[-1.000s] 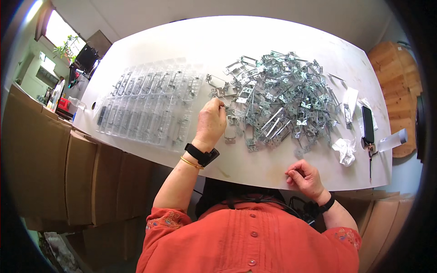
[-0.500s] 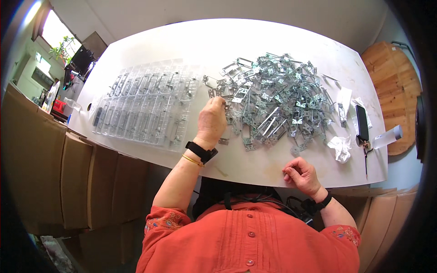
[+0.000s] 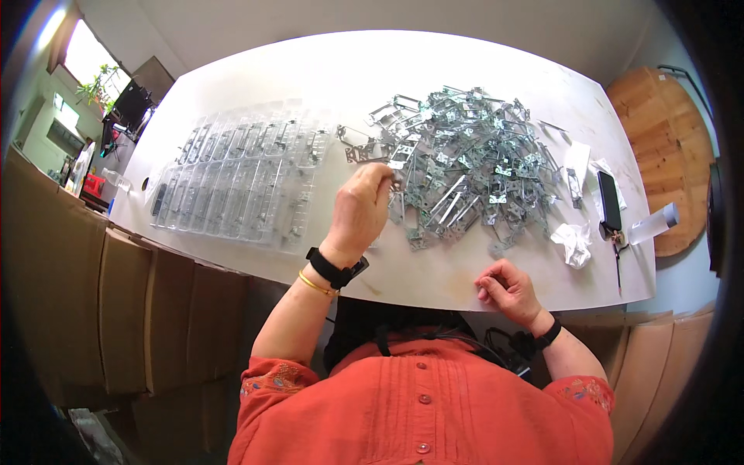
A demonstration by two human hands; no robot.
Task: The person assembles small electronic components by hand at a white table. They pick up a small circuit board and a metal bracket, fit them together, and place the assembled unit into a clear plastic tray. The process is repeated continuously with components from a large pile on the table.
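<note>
A heap of silvery metal brackets [image 3: 465,167] with thin rods and punched plates lies in the middle of the table. My left hand [image 3: 359,208] is at the heap's left edge, thumb and fingers pinched together among the brackets. What the pinch holds is hidden by the fingers. Just beyond the fingertips a few loose brackets [image 3: 358,151] lie apart from the main heap. My right hand [image 3: 511,294] rests curled at the table's front edge, its fingers closed and no object showing in them. To the left lies a clear plastic tray [image 3: 232,190] with long compartments holding metal parts.
On the right of the white table [image 3: 263,66] lie crumpled tissue [image 3: 573,244], a black phone-like object [image 3: 610,200] and a clear cylindrical container [image 3: 652,226]. A round wooden board [image 3: 659,147] leans beyond the right edge. Cardboard boxes [image 3: 167,322] stand along the front left.
My left hand has shifted slightly right along the heap's edge, still pinched. My right hand stays curled at the table edge. The whole view has moved a little.
</note>
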